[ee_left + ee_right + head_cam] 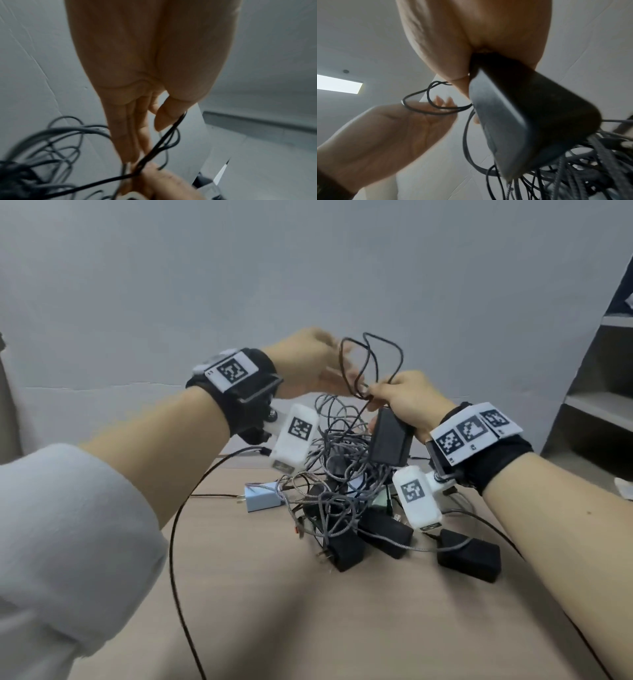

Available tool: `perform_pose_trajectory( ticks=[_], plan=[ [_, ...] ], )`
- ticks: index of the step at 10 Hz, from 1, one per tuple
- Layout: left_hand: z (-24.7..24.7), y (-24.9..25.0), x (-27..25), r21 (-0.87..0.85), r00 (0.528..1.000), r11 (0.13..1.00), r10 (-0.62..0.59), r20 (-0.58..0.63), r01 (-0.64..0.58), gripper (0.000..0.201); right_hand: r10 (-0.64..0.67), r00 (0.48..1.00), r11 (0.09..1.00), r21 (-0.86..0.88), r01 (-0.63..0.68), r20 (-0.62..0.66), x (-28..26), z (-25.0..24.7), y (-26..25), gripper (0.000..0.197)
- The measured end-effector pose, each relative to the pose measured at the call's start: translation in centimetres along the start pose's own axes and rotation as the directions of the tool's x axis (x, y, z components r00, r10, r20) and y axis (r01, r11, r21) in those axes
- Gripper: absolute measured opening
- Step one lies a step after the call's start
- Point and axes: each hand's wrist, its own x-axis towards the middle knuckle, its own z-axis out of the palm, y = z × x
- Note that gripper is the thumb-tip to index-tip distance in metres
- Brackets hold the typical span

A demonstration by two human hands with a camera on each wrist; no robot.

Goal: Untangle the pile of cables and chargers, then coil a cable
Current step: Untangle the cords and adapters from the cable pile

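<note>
Both hands are raised above a wooden table [260,594], working over a tangled pile of cables and chargers [346,494] that lies near the table's far edge.

The right hand [409,402] is curled around a black power adapter [390,440], lifted clear of the pile, and its fingertips also pinch the base of several loops of thin black cable [370,364] that stand up above the hand. In the right wrist view the adapter [527,115] fills the palm, with grey braided leads trailing down from it into the heap.

The left hand [308,364] sits just beside those loops with its fingers straight and loosely spread. In the left wrist view the fingers [132,132] point down alongside the cable [164,140], which runs across the thumb; a firm grip does not show, and the picture is blurred there.

The pile holds grey braided cables wound around several black chargers; one black charger [469,556] lies at its right edge and a pale blue plug adapter [260,498] at its left. A thin dark wire [174,559] curves over the table from the left wrist device. Grey shelving [603,405] stands at the right against a plain grey wall [308,268].
</note>
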Motion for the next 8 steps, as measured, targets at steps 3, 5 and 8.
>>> perform_pose_trajectory(
  ticks=[3,5,8],
  plan=[
    [2.1,-6.5,1.2,0.904,0.988,0.426,-0.126,0.090,-0.029,0.033,0.083,0.993,0.994,-0.065,-0.089,-0.081,2.4,-0.3,3.1,0.025],
    [0.3,-9.2,2.4,0.956,0.981,0.289,-0.169,0.099,-0.047,0.061,0.124,0.992,0.970,0.211,-0.118,-0.015,-0.6,-0.6,1.1,0.016],
    [2.9,-9.2,2.3,0.913,0.978,0.390,0.206,0.042,-0.121,0.031,0.002,0.998,0.909,0.417,0.023,-0.060,-0.9,-0.5,-0.4,0.014]
  ],
)
